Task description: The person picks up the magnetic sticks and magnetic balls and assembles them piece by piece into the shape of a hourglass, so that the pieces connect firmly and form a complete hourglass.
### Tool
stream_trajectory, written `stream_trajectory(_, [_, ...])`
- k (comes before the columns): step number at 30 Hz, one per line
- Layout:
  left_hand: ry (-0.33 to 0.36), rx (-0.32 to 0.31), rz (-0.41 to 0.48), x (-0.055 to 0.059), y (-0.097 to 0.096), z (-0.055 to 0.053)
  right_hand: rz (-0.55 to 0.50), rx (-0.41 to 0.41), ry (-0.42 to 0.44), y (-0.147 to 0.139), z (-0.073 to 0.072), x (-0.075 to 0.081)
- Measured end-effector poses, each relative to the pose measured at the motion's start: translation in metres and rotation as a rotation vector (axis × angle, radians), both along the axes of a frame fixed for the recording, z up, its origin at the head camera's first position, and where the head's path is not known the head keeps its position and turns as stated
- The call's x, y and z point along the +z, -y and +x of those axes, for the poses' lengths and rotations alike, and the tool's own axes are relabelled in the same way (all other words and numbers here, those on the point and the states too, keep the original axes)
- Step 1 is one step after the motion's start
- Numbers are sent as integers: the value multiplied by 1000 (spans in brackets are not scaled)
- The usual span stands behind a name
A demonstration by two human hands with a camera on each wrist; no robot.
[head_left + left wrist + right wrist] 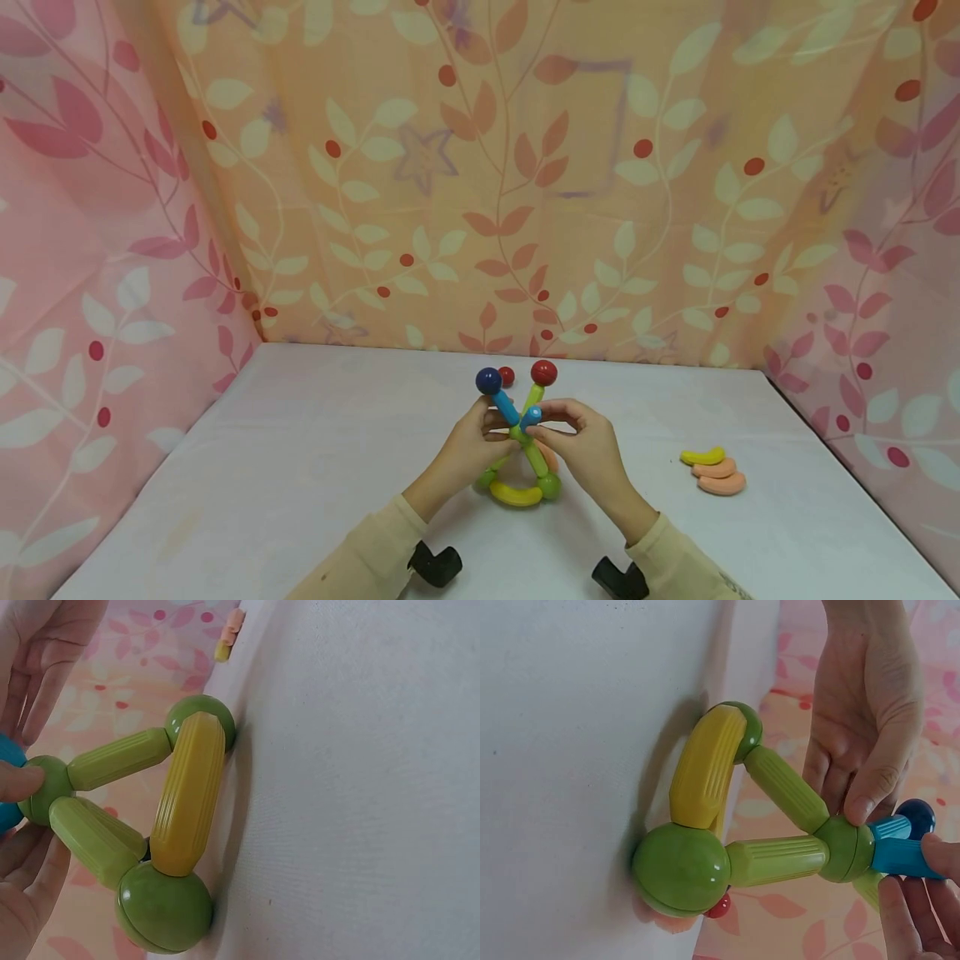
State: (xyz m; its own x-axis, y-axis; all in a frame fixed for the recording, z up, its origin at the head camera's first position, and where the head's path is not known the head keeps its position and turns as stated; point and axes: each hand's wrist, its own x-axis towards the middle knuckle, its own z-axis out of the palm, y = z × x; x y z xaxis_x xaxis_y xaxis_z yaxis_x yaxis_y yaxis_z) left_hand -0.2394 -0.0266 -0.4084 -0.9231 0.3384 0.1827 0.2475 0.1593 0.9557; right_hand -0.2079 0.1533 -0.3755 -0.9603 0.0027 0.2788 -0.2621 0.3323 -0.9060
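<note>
A toy frame of rods and balls stands on the white table between my hands. My left hand (459, 454) holds its middle green ball (847, 849), the thumb pressed on it. My right hand (592, 446) pinches a short blue rod (898, 857) attached to that ball. Another blue rod (506, 407) leans up to a dark blue ball (489, 381), and a lime rod (534, 398) leads to a red ball (543, 372). Below, lime rods (780, 859) slope to green balls (550, 486), with a curved yellow rod (516, 497) joining two of them at the front.
On the right of the table (300, 433) lie a curved yellow piece (702, 456) and several curved orange pieces (722, 483). A smaller-looking red ball (507, 377) shows behind the dark blue one. Patterned cloth (420, 208) walls the back and sides.
</note>
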Motion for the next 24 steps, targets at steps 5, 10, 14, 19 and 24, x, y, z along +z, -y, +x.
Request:
stream_trajectory(5, [-21,6,-1,-1,0,-1,1,27,-36,-9,-1,1])
stream_trajectory(10, [3,27,-19,-4,-4,-2,-136,-28,-39,-35,-18,-3])
stream_trajectory(14, [18,29,-14,-4,-6,-2,-195,-77,78,-55,-50,-10])
stream_trajectory(19, [25,36,-25,-5,-6,-2,16,-36,228,-62,-96,-24])
stream_trajectory(24, [21,41,-21,-4,-4,-2,131,34,230,-50,-137,-35])
